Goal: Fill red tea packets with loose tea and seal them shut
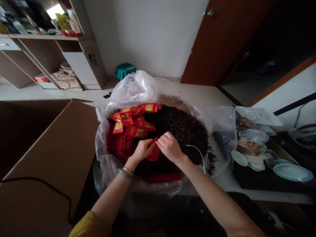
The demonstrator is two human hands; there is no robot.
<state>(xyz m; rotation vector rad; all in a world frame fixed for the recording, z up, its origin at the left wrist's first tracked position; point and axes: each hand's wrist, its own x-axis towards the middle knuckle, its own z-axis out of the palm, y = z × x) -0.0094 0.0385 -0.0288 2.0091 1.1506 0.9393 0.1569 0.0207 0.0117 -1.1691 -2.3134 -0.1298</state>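
Note:
My left hand [142, 150] and my right hand [169, 147] meet at the top edge of a red packet [154, 154], both with fingers pinched on it. The packet hangs over a wide container lined with clear plastic [100, 144], which holds dark dried leaves [189, 123] that look like loose tea. Several red packets with gold labels [139, 131] lie heaped at the left of the leaves. Beside my left hand is a stack of flat red packets [122, 146]. Another red piece [165, 177] lies at the near rim.
An open cardboard box [49, 164] stands at the left. To the right are white dishes [292, 171] and a plastic bag [224, 128]. A white, thin curved handle or cable [200, 153] crosses the leaves. Behind are a green bag [125, 69], a shelf unit [81, 70] and a brown door [222, 39].

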